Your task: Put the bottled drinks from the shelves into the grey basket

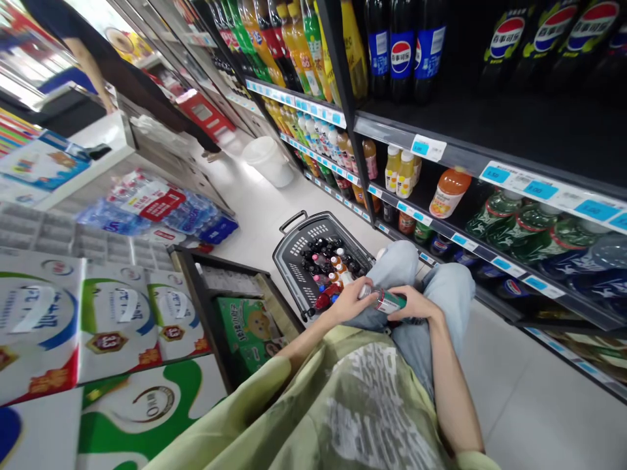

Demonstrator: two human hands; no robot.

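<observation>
A small clear bottle with a whitish label and a green part at its right end [389, 301] lies sideways between my hands, above my lap. My left hand [356, 301] is closed around its left end, while my right hand [414, 304] grips the other end. Just beyond my knees, a grey shopping basket [287, 251] stands on the floor with its handle toward the far side. Several dark bottles [318, 256] fill much of it. Nearer to me in the basket are white-capped brown bottles [337, 262] and a red bottle [326, 299].
Shelves of drinks run along the right, with cola bottles [400, 55] above and an orange drink bottle [449, 191] below. Stacked cartons [115, 313] and water packs [161, 202] stand at left. A white bucket [268, 160] and a person [117, 72] are farther off.
</observation>
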